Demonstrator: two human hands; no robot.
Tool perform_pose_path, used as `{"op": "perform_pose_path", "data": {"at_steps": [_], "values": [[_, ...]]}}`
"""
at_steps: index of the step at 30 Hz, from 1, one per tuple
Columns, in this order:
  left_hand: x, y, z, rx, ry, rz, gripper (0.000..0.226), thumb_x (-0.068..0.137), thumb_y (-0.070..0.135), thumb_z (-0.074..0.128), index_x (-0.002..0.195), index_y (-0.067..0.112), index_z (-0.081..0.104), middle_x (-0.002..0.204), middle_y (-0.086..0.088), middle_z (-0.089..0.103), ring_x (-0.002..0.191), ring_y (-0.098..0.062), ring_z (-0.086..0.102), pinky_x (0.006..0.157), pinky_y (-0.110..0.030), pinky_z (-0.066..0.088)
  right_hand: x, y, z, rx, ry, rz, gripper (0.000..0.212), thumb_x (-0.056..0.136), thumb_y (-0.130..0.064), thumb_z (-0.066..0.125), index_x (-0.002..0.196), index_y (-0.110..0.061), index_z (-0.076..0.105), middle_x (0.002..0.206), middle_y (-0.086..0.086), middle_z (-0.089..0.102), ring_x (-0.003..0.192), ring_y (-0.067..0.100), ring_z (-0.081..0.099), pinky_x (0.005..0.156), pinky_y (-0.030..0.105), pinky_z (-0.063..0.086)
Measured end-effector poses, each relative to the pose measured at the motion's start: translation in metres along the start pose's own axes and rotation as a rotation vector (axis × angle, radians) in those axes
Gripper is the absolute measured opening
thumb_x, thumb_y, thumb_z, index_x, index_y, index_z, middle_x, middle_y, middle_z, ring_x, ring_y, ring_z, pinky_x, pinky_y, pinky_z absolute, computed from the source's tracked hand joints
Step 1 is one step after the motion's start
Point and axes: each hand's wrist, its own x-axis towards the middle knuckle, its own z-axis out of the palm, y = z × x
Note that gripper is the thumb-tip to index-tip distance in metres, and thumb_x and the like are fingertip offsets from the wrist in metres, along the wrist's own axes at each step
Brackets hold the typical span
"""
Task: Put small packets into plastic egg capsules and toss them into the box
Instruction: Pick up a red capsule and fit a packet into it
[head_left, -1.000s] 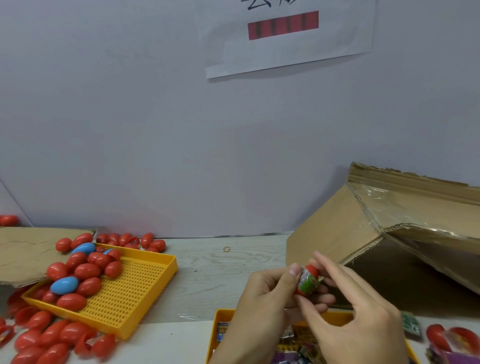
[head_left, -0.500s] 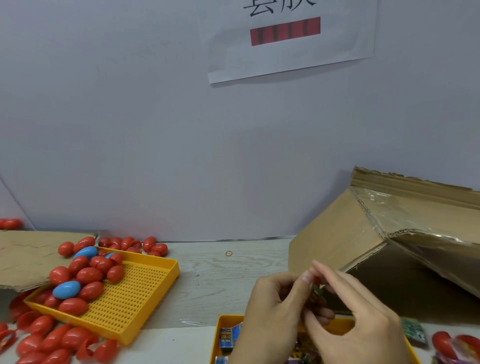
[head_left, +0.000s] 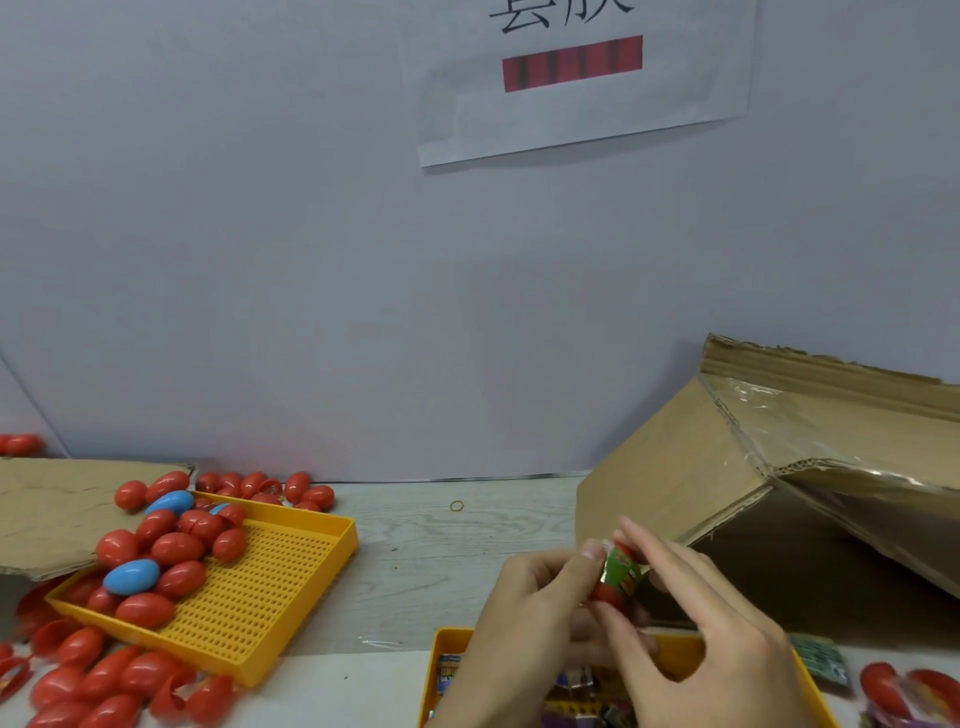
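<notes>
Both hands meet above the near edge of the pale wooden surface (head_left: 431, 545), in front of the open brown cardboard box (head_left: 675, 483) that lies on its side at the right. The left hand (head_left: 524, 618) grips a red plastic egg capsule (head_left: 608, 592) with its thumb curled over the top. A small green printed packet (head_left: 621, 569) sticks out of the capsule. The right hand (head_left: 711, 639) pinches this packet from the right side with its fingertips (head_left: 631, 532).

Under the hands stands a yellow plastic tray with colourful small packets (head_left: 449, 670). At the left, a yellow perforated plastic tray (head_left: 291, 587) carries a heap of red and blue closed egg capsules (head_left: 171, 551). More loose red capsule pieces (head_left: 98, 680) lie on the surface beside this tray.
</notes>
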Motion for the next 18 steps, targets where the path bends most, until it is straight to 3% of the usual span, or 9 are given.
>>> {"op": "perform_pose_path", "data": {"at_steps": [3, 7, 11, 15, 18], "values": [[-0.0035, 0.0026, 0.0013, -0.037, -0.042, -0.029, 0.035, 0.084, 0.033, 0.059, 0.084, 0.0, 0.072, 0.079, -0.023, 0.069, 0.063, -0.025, 0.07, 0.057, -0.03, 0.057, 0.0006, 0.0003, 0.0007, 0.008, 0.006, 0.015, 0.068, 0.053, 0.005, 0.089, 0.113, -0.023, 0.071, 0.105, -0.011, 0.069, 0.095, 0.0, 0.06, 0.087, -0.006, 0.032], [-0.0046, 0.0016, 0.003, -0.093, -0.036, -0.108, 0.054, 0.086, 0.029, 0.058, 0.113, -0.018, 0.056, 0.087, -0.027, 0.068, 0.068, -0.028, 0.069, 0.061, -0.034, 0.06, 0.0029, 0.0014, -0.0012, 0.012, 0.003, 0.015, 0.066, 0.057, 0.012, 0.084, 0.114, -0.019, 0.071, 0.105, -0.007, 0.07, 0.096, 0.002, 0.059, 0.084, -0.008, 0.032], [-0.0026, 0.0029, -0.0001, -0.084, -0.026, -0.098, 0.042, 0.08, 0.036, 0.063, 0.093, -0.004, 0.071, 0.087, -0.023, 0.071, 0.072, -0.026, 0.07, 0.068, -0.037, 0.059, 0.0037, 0.0006, -0.002, 0.028, -0.012, 0.03, 0.069, 0.057, 0.015, 0.082, 0.115, -0.02, 0.07, 0.106, -0.006, 0.07, 0.096, 0.013, 0.065, 0.083, -0.01, 0.03], [-0.0031, 0.0013, -0.0016, -0.126, -0.041, -0.09, 0.04, 0.088, 0.028, 0.059, 0.1, -0.008, 0.071, 0.095, -0.025, 0.073, 0.085, -0.028, 0.073, 0.078, -0.036, 0.061, 0.0035, 0.0001, -0.0019, 0.048, -0.016, 0.009, 0.072, 0.056, 0.018, 0.081, 0.115, -0.021, 0.07, 0.106, -0.007, 0.07, 0.088, 0.002, 0.063, 0.081, -0.008, 0.034], [-0.0043, 0.0003, -0.0025, -0.167, -0.059, -0.102, 0.036, 0.089, 0.025, 0.059, 0.098, -0.006, 0.074, 0.101, -0.027, 0.072, 0.091, -0.03, 0.073, 0.077, -0.034, 0.061, 0.0031, 0.0003, -0.0018, 0.047, 0.011, -0.001, 0.07, 0.054, 0.021, 0.079, 0.112, -0.019, 0.072, 0.103, -0.006, 0.07, 0.089, 0.002, 0.058, 0.075, -0.007, 0.036]]}}
